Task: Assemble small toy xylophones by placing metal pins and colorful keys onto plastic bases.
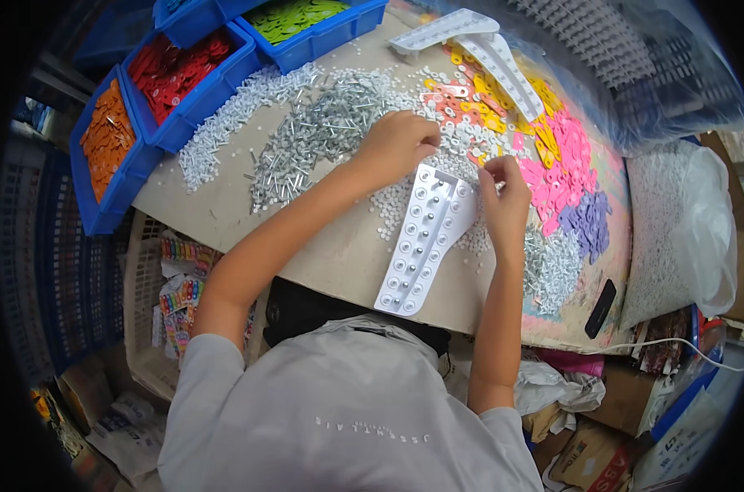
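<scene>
In front of me a white plastic holder (pixel 463 215) with rows of round sockets lies slanted, its near end by the table edge. Small silvery round heads show along its middle row. My left hand (pixel 398 146) is just beyond its far end, over small white pieces (pixel 454 148), fingertips pinched together. Beside its far right corner, my right hand (pixel 507 197) has thumb and fingers bent into a pinch. Anything between the fingertips of either hand is too small to make out. Left of my left hand spreads a pile of metal pins (pixel 306 135).
Blue bins (pixel 157 139) of orange, red and green pieces stand at the left. Pink pieces (pixel 565 160), purple pieces (pixel 587 223) and whitish pins (pixel 552 275) lie right. Two more white holders (pixel 503 78) rest at the back. A black phone-like object (pixel 601 309) sits near the right edge.
</scene>
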`<move>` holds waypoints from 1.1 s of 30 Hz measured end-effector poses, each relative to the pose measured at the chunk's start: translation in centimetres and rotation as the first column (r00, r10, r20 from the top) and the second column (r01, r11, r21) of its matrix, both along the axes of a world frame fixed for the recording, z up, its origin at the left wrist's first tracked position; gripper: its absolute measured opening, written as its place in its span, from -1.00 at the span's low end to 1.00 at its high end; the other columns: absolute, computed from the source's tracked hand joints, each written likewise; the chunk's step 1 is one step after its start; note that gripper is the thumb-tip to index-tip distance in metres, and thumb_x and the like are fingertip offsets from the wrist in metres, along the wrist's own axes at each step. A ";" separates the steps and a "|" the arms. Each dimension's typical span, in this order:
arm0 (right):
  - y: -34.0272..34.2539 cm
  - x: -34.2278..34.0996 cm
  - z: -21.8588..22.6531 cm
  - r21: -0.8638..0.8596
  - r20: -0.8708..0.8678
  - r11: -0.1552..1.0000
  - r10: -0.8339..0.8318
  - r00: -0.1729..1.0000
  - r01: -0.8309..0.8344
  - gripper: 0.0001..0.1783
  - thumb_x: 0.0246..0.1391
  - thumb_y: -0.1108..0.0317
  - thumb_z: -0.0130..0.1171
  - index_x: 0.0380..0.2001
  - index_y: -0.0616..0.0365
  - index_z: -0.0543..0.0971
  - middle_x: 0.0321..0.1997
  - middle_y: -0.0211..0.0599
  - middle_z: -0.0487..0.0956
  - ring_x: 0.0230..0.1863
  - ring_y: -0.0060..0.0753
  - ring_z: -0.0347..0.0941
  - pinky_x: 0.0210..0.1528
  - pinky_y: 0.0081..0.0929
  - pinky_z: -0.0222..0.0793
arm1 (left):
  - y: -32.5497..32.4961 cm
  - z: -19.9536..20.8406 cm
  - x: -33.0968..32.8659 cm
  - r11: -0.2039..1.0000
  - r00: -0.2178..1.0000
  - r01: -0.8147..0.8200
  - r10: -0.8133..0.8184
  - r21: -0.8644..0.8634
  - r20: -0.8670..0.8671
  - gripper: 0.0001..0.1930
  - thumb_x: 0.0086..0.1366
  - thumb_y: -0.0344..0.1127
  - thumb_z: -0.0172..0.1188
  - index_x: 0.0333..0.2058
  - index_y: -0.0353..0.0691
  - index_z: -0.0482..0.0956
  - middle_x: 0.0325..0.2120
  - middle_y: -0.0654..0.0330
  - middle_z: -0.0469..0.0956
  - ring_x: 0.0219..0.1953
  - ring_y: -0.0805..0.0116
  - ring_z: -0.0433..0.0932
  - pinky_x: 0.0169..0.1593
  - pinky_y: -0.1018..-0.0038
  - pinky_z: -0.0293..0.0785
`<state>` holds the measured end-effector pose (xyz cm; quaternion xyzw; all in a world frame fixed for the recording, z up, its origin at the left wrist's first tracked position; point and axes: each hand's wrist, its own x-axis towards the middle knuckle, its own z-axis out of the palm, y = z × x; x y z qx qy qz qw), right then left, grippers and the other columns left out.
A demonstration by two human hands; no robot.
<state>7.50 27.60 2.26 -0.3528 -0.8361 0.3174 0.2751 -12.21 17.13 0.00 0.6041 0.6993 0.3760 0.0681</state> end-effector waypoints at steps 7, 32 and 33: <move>-2.9 1.7 0.1 -0.152 0.025 0.988 0.025 0.999 -0.021 -0.90 0.16 0.48 0.21 -0.26 0.25 0.60 -0.33 -0.22 0.58 -0.22 -0.30 0.50 -0.11 -0.36 0.42 | -3.0 0.4 0.9 0.990 0.902 0.128 -0.089 -0.065 0.423 -0.89 0.17 -0.38 0.34 -0.33 -0.26 0.69 -0.36 0.16 0.66 -0.24 0.26 0.58 -0.09 0.34 0.49; -5.2 0.7 -2.8 0.358 0.028 0.933 -0.060 0.998 0.046 -0.91 0.22 0.46 0.20 -0.23 0.22 0.56 -0.22 -0.19 0.53 -0.11 -0.07 0.44 -0.03 -0.23 0.40 | -3.8 -1.8 2.8 0.981 0.997 0.021 -0.005 0.193 -0.082 -0.89 0.15 -0.37 0.35 -0.39 -0.24 0.61 -0.41 0.17 0.55 -0.28 0.16 0.58 -0.20 0.32 0.51; -5.2 0.7 -3.0 0.361 0.017 0.931 -0.059 0.998 0.049 -0.92 0.22 0.46 0.21 -0.24 0.22 0.56 -0.21 -0.18 0.52 -0.11 -0.06 0.44 -0.05 -0.22 0.40 | -3.8 -1.9 2.8 0.985 0.996 -0.024 0.009 0.171 0.088 -0.89 0.15 -0.38 0.35 -0.41 -0.24 0.61 -0.40 0.18 0.55 -0.28 0.16 0.57 -0.19 0.32 0.51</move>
